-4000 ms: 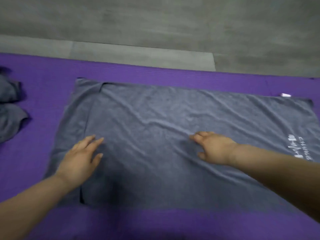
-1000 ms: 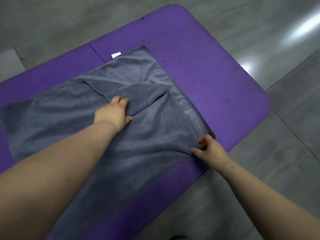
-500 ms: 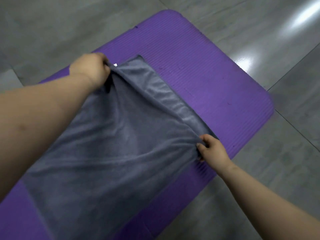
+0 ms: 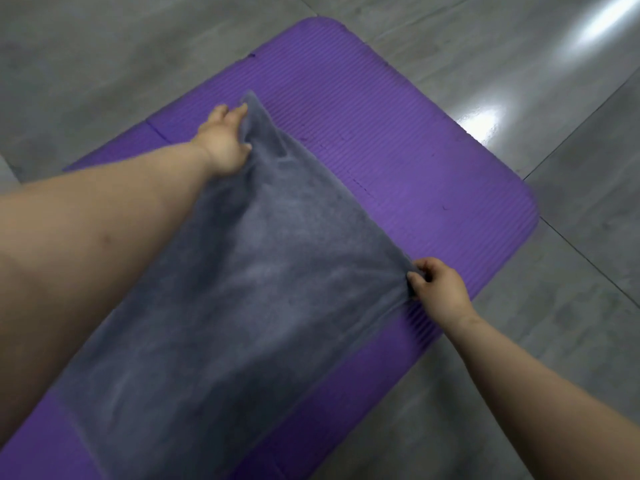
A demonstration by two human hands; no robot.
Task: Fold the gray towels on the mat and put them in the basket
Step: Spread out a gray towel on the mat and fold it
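The gray towel (image 4: 259,289) lies across the purple mat (image 4: 398,150) as a long band. It runs from the near left of the view out towards the mat's rounded far end. My two hands hold it at that end, one on each corner.

My left hand (image 4: 225,143) reaches to the far corner. Its fingers (image 4: 240,110) lie along the towel's edge and the thumb is tucked into a raised fold of cloth, so the corner is pinched between them. The cloth stands up in a small peak just beyond my knuckles. My left forearm lies along the towel's left side.

My right hand (image 4: 440,289) is at the near corner, close to the mat's right edge. Its fingers (image 4: 415,282) are curled and nip the towel's corner against the thumb. The cloth gathers into tight creases there, and between my hands its end edge is drawn fairly straight.

The ribbed mat shows bare beyond the towel's end and in a narrow strip along its right side. The mat sits on a gray tiled floor (image 4: 571,341), which has a bright patch of reflected light (image 4: 485,119) near the mat's far right corner.
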